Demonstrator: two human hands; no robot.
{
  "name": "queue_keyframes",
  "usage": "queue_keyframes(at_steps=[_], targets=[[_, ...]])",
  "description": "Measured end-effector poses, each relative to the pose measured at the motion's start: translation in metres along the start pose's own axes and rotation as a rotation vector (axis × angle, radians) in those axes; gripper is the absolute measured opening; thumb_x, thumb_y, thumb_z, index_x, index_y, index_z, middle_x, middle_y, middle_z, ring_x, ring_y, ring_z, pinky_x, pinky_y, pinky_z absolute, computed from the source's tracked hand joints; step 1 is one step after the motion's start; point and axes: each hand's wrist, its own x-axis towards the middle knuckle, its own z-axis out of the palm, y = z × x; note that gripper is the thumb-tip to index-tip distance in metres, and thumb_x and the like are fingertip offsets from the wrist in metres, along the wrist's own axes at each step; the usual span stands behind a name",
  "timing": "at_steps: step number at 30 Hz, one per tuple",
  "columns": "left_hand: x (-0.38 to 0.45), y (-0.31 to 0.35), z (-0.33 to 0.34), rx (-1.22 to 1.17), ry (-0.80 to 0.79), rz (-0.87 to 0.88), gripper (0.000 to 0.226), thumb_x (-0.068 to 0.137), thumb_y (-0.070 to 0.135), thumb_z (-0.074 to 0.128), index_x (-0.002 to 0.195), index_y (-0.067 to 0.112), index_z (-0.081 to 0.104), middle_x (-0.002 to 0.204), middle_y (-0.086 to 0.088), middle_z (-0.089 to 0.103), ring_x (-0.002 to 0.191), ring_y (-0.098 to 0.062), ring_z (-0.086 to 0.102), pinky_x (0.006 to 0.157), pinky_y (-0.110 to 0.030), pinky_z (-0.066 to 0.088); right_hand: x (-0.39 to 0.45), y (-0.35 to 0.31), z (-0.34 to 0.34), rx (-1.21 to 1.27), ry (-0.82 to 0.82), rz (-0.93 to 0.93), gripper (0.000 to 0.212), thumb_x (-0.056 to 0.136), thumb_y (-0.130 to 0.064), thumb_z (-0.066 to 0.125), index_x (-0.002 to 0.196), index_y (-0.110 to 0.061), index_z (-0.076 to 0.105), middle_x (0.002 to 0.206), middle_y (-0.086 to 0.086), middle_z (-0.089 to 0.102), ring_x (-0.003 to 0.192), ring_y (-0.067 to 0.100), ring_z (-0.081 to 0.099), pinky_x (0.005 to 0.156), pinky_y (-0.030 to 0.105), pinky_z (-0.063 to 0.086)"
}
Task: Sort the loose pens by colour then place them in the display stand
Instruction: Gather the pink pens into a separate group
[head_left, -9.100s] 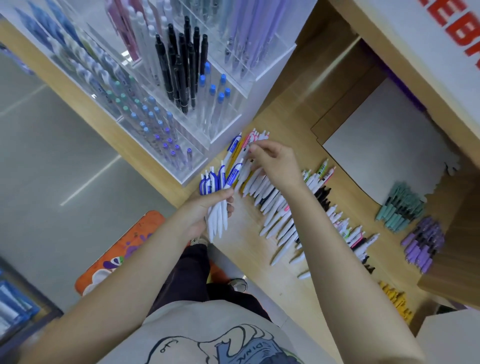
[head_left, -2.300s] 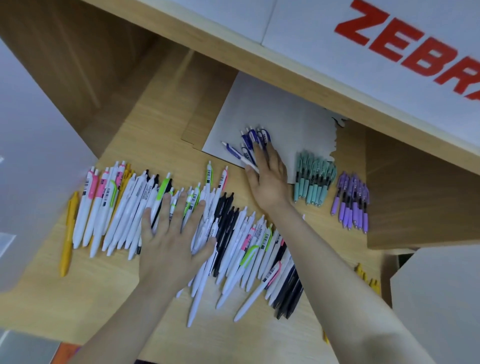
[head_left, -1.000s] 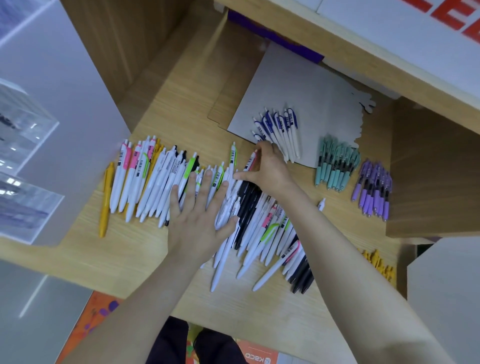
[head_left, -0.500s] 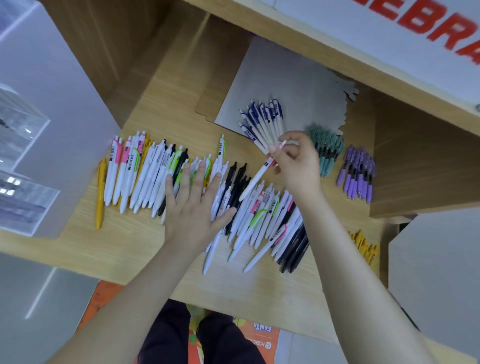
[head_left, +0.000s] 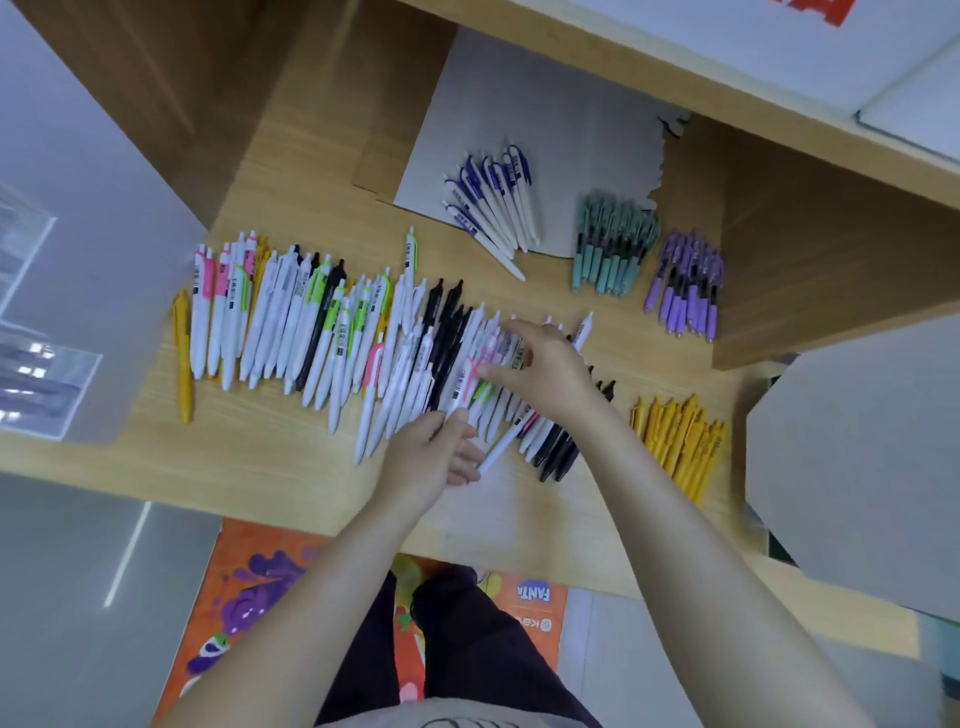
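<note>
A long row of loose pens (head_left: 311, 322), white with pink, green and black parts, lies across the wooden shelf (head_left: 270, 467). Sorted groups lie apart: blue-clip pens (head_left: 488, 208) on a grey board, teal pens (head_left: 613, 244), purple pens (head_left: 685, 280) and yellow pens (head_left: 680, 441). My left hand (head_left: 431, 457) is curled at the row's near edge and grips a white pen (head_left: 498, 447). My right hand (head_left: 540, 364) lies over the row's right part, its fingers stretched onto pink-clip pens. The clear display stand (head_left: 26, 322) shows at the far left.
A single yellow pen (head_left: 183, 358) lies at the row's left end. A wooden divider (head_left: 831, 260) closes the shelf on the right, and a grey panel (head_left: 852, 457) stands beyond it. An orange printed mat (head_left: 249, 582) lies on the floor below.
My left hand left its flat rest on the row, moved right and curled round a white pen. My right hand came down from beside the blue group onto the row.
</note>
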Motion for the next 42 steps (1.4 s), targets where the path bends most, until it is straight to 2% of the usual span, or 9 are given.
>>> queue_keyframes(at_steps=[3,8,13,18,22,26,31,36,42], targets=[[0.003,-0.004,-0.001,-0.077,0.018,-0.022,0.034,0.104,0.036,0.050,0.096,0.008,0.067,0.078,-0.006,0.077,0.071,-0.026,0.075,0.068,-0.035,0.060,0.005,-0.006,0.009,-0.059,-0.043,0.040,0.092,0.082,-0.053,0.073,0.155,-0.021,0.026,0.157,0.012,0.027,0.140,0.027,0.036,0.106,0.036,0.037],[0.005,-0.008,-0.001,-0.121,0.018,-0.010,0.037,0.104,0.037,0.049,0.098,0.005,0.067,0.081,-0.006,0.077,0.073,-0.026,0.075,0.066,-0.031,0.061,0.008,-0.010,0.011,-0.007,0.001,0.023,0.073,0.081,-0.046,0.077,0.139,-0.016,0.045,0.134,0.007,0.044,0.116,0.019,0.049,0.084,0.025,0.037],[0.006,-0.009,-0.001,-0.133,0.018,-0.002,0.038,0.104,0.037,0.048,0.100,0.005,0.068,0.082,-0.007,0.077,0.073,-0.026,0.075,0.070,-0.035,0.061,0.010,-0.016,0.011,0.108,-0.003,-0.012,0.076,0.080,-0.030,0.081,0.143,-0.023,0.039,0.123,0.002,0.042,0.103,0.012,0.044,0.082,0.023,0.036],[0.001,-0.004,-0.003,-0.152,0.020,-0.046,0.039,0.105,0.036,0.047,0.104,0.002,0.067,0.084,-0.009,0.077,0.076,-0.028,0.075,0.070,-0.032,0.061,0.017,-0.023,0.011,0.331,0.111,-0.024,0.028,0.088,-0.018,0.073,0.112,-0.010,0.062,0.095,0.002,0.055,0.080,0.010,0.051,0.073,0.021,0.041],[-0.011,0.005,-0.007,-0.148,-0.056,-0.044,0.031,0.105,0.035,0.047,0.113,0.010,0.064,0.094,-0.014,0.077,0.078,-0.027,0.075,0.071,-0.033,0.060,-0.008,-0.030,-0.028,0.661,0.305,-0.021,0.003,0.096,-0.013,0.061,0.099,-0.013,0.061,0.089,0.002,0.071,0.074,0.023,0.064,0.066,0.027,0.050],[-0.025,0.023,-0.010,-0.264,-0.209,-0.018,0.028,0.105,0.032,0.050,0.123,0.015,0.061,0.099,-0.018,0.074,0.079,-0.030,0.072,0.072,-0.040,0.056,-0.055,-0.016,-0.070,0.804,0.425,-0.023,0.005,0.093,-0.012,0.065,0.093,-0.015,0.062,0.075,-0.002,0.070,0.068,0.016,0.067,0.063,0.025,0.052],[-0.040,0.037,0.010,-0.332,-0.458,-0.115,0.039,0.097,0.035,0.055,0.117,0.003,0.063,0.100,-0.015,0.073,0.085,-0.026,0.071,0.085,-0.042,0.057,-0.098,-0.011,-0.046,0.841,0.179,0.020,0.015,0.092,-0.011,0.068,0.102,-0.001,0.063,0.071,0.000,0.070,0.062,0.018,0.067,0.064,0.028,0.056],[-0.044,0.033,0.016,-0.219,-0.358,-0.145,0.018,0.099,0.021,0.059,0.106,0.007,0.067,0.066,-0.004,0.062,0.057,-0.016,0.058,0.062,-0.028,0.052,-0.087,0.026,-0.018,0.698,0.368,0.115,0.014,0.096,-0.020,0.062,0.106,-0.011,0.067,0.076,0.005,0.067,0.051,0.013,0.063,0.055,0.028,0.047],[-0.039,0.026,0.004,-0.051,-0.246,-0.127,0.018,0.102,0.024,0.056,0.113,0.010,0.060,0.062,0.000,0.045,0.053,-0.014,0.038,0.053,-0.025,0.035,-0.063,0.039,0.013,0.243,0.151,0.146,0.059,0.087,-0.037,0.074,0.135,-0.018,0.046,0.066,-0.012,0.042,0.058,0.011,0.047,0.048,0.026,0.029]])
